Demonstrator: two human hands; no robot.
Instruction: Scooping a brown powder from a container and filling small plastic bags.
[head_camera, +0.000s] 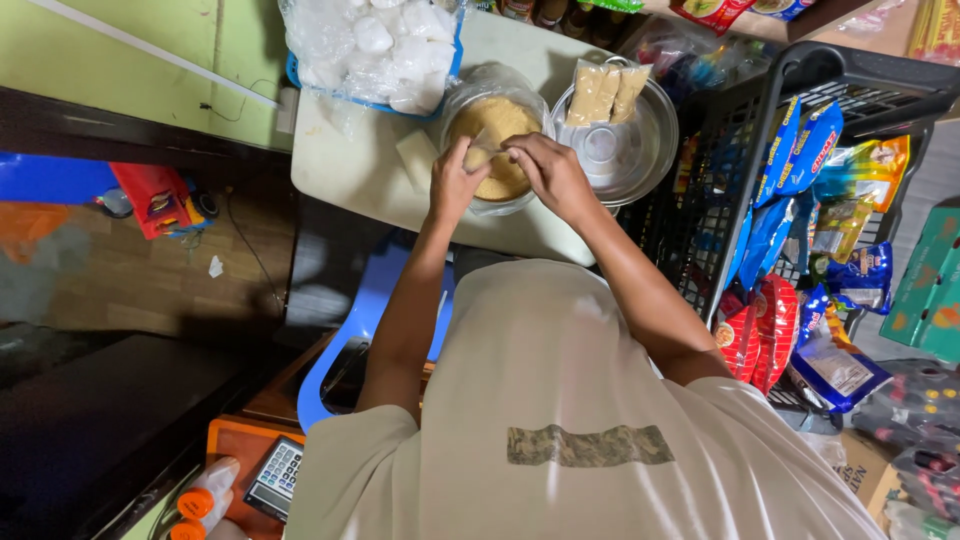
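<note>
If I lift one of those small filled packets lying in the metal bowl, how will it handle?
The packets look like thin clear film packed with tan grains, so one would probably sag and shift in the fingers rather than stay stiff. The film looks glossy, so likely a bit slippery. They lie flat in the metal bowl, so rolling seems unlikely.

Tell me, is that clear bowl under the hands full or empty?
Full: the clear bowl holds tan-brown granules heaped near its rim.

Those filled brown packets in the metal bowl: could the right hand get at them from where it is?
Probably yes: the packets lie uncovered in the metal bowl just beside the right hand, with nothing between.
</note>
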